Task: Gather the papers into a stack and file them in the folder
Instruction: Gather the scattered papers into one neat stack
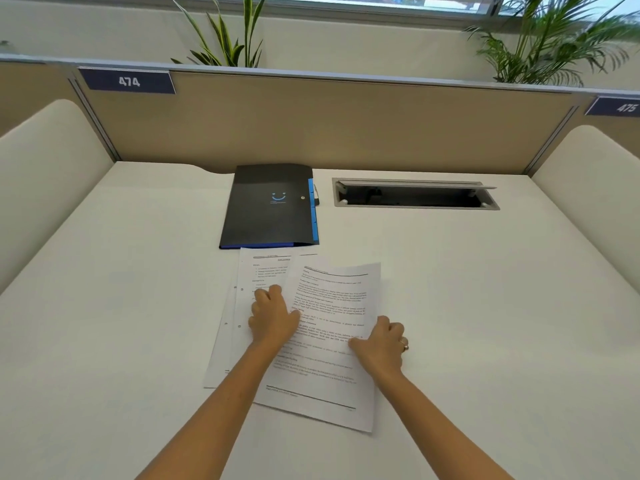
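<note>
Printed white papers lie overlapped in the middle of the white desk. The top sheet is skewed to the right over the lower sheets, which have punch holes along their left edge. My left hand rests flat on the papers at the top sheet's left edge, fingers curled. My right hand, with a ring on it, grips the top sheet's right edge. A closed black folder with blue tabs and a smiley logo lies just beyond the papers.
An open cable tray slot is sunk into the desk right of the folder. A beige partition closes the back; padded white side panels flank the desk. Plants stand behind the partition.
</note>
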`<state>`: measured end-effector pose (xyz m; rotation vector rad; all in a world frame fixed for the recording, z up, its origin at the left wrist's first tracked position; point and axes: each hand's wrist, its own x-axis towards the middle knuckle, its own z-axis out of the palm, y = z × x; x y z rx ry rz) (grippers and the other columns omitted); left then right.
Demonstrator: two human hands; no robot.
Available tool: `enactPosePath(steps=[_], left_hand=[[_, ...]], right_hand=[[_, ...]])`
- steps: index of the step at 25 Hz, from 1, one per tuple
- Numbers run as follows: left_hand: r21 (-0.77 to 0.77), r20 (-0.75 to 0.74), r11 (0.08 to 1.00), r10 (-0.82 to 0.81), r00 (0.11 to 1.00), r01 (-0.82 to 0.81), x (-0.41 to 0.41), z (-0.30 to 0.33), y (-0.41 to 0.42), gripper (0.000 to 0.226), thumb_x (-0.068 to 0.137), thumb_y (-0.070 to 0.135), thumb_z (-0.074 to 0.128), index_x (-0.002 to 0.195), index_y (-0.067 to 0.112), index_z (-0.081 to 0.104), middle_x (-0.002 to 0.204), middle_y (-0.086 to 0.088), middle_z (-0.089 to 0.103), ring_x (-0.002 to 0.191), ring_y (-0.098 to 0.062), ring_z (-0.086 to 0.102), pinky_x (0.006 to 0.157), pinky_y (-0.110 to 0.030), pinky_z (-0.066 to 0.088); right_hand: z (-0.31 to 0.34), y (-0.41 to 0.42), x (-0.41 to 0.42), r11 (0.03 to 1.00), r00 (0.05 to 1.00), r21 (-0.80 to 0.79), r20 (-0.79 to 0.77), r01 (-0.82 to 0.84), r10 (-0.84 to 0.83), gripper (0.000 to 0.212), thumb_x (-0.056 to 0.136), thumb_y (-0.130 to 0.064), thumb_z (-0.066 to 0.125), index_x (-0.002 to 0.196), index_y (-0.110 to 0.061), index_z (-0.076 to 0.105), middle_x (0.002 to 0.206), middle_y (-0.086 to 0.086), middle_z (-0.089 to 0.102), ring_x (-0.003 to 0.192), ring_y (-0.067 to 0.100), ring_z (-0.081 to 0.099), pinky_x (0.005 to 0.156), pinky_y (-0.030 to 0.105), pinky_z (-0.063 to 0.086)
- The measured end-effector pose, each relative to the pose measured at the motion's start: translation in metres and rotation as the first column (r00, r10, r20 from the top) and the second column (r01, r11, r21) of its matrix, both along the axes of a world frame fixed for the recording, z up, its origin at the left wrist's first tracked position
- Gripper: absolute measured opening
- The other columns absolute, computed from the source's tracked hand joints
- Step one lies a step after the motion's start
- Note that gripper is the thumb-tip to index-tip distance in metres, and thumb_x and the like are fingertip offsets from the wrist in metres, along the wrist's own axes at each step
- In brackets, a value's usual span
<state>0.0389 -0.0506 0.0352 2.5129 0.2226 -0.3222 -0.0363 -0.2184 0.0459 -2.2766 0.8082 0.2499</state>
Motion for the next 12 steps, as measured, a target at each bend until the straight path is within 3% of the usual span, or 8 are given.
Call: enactPosePath(steps=[1, 3, 6, 8, 12], left_hand=[[-0.124, -0.005, 0.991, 0.042, 0.999, -0.042, 0.0, 0.0, 0.003, 0.062, 0.085, 0.029, 0.064, 0.134, 0.012, 0.03, 0.137, -0.014, 0.041, 0.113, -0.029, 0.05, 0.082, -0.038, 0.046], [-0.303, -0.068, 0.947, 0.089, 0.994, -0.105, 0.001, 0.004, 0.009, 0.058, 0.086, 0.025, 0.063, 0.132, 0.009, 0.032, 0.131, -0.012, 0.051, 0.101, -0.024, 0.055, 0.074, -0.032, 0.046], [-0.413, -0.094, 0.909, 0.017, 0.995, -0.055, -0.001, 0.006, 0.017, 0.037, 0.089, 0.022, 0.058, 0.123, 0.009, 0.052, 0.122, -0.011, 0.062, 0.094, -0.019, 0.057, 0.076, -0.031, 0.048], [-0.49, -0.063, 0.871, 0.01, 0.998, -0.039, -0.004, 0.011, 0.021, 0.03, 0.092, 0.021, 0.054, 0.12, 0.011, 0.057, 0.119, -0.011, 0.065, 0.092, -0.017, 0.06, 0.074, -0.028, 0.049], [-0.541, -0.009, 0.834, 0.126, 0.992, -0.111, 0.001, 0.019, 0.041, 0.031, 0.094, 0.027, 0.05, 0.122, 0.014, 0.053, 0.119, -0.005, 0.063, 0.086, -0.011, 0.059, 0.067, -0.023, 0.048]], right_hand=[[0.0, 0.0, -0.001, 1.0, 1.0, -0.018, -0.001, -0.012, 0.012, 0.055, 0.078, -0.023, 0.066, 0.122, -0.006, 0.038, 0.124, 0.013, 0.035, 0.109, 0.032, 0.039, 0.075, 0.031, 0.039], [0.002, -0.002, -0.002, 0.992, 0.998, 0.127, 0.065, 0.003, -0.011, 0.056, 0.078, -0.018, 0.067, 0.123, -0.006, 0.036, 0.124, 0.013, 0.036, 0.1, 0.027, 0.044, 0.077, 0.031, 0.042], [0.007, -0.004, -0.006, 0.933, 0.97, 0.36, 0.235, -0.02, -0.07, 0.054, 0.082, -0.005, 0.06, 0.128, -0.011, 0.032, 0.124, 0.01, 0.053, 0.094, 0.021, 0.054, 0.074, 0.026, 0.048], [0.012, -0.002, -0.003, 0.922, 0.947, 0.379, 0.316, -0.074, -0.054, 0.056, 0.086, -0.004, 0.056, 0.134, -0.015, 0.027, 0.119, 0.005, 0.058, 0.092, 0.019, 0.057, 0.063, 0.015, 0.044], [0.021, 0.009, 0.022, 0.928, 0.921, 0.324, 0.388, -0.185, 0.048, 0.059, 0.089, -0.01, 0.059, 0.138, -0.017, 0.026, 0.111, -0.005, 0.052, 0.092, 0.015, 0.056, 0.062, 0.009, 0.042]])
